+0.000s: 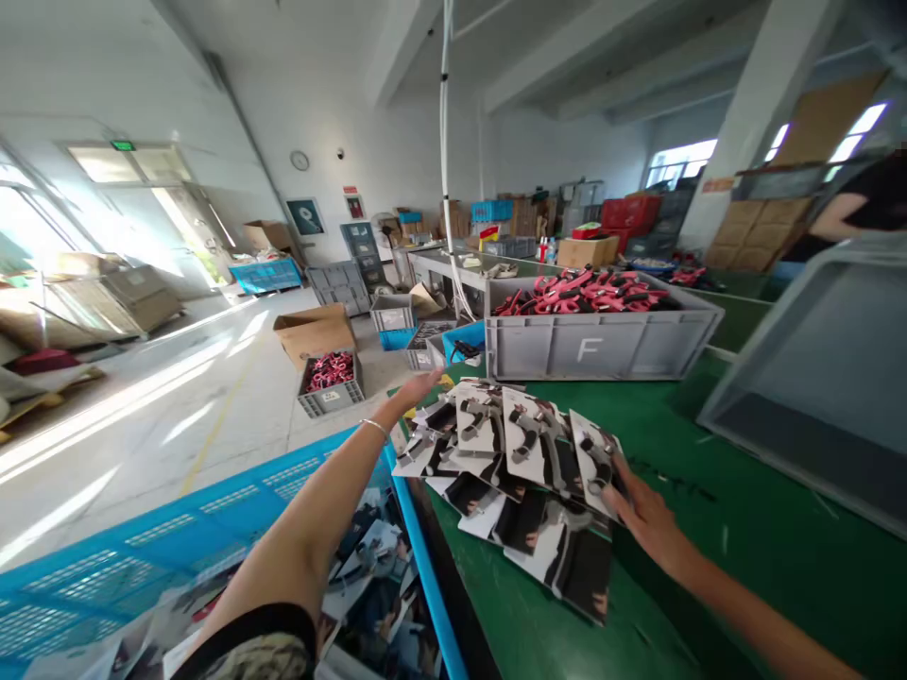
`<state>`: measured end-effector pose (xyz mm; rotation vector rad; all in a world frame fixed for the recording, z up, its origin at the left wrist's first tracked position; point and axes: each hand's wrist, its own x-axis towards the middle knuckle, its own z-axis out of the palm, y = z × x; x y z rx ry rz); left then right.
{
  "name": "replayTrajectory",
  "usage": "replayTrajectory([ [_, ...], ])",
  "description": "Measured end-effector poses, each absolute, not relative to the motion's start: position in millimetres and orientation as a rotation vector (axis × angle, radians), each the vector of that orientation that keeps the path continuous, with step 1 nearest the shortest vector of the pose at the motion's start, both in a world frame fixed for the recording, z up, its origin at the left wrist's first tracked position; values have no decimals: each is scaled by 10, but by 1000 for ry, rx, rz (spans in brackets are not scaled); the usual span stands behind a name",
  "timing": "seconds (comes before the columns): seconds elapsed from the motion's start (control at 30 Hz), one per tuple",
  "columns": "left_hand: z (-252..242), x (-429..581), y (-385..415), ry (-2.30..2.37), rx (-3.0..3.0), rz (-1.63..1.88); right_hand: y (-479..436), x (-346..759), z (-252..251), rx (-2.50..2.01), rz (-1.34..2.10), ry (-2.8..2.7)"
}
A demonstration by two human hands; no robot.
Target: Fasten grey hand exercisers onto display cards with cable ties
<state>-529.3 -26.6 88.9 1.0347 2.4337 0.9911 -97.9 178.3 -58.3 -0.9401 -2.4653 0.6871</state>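
A loose pile of printed cards (524,453) with tool pictures lies on the green table (658,604). At the pile's right edge, my right hand (634,501) holds one card (592,461) between thumb and fingers. My left hand (423,385) reaches to the far left side of the pile, its fingers stretched out, near a small yellow item (446,382). Whether it touches the pile I cannot tell.
A blue crate (425,567) with more cards stands below my left arm. Behind the pile sits a grey bin (602,348) of pink-and-black tools. An empty grey bin (822,378) is at right; a person (868,203) stands behind it.
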Motion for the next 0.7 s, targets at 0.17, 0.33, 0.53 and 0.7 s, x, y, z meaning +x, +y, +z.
replayTrajectory([
  [0.17, 509, -5401, 718, 2315, 1254, 737, 1722, -1052, -733, -924, 639, -2483],
  [0.33, 158, -5291, 1066, 2299, 1281, 524, 1708, -1064, -742, -959, 649, -2489],
  [0.53, 276, -5039, 543, 2230, 1300, 620, 1309, -1150, -666, -884, 724, -2535],
  [0.7, 717, -4773, -907, 2311, 1117, 876, -106, -1528, -424, -723, 973, -2598],
])
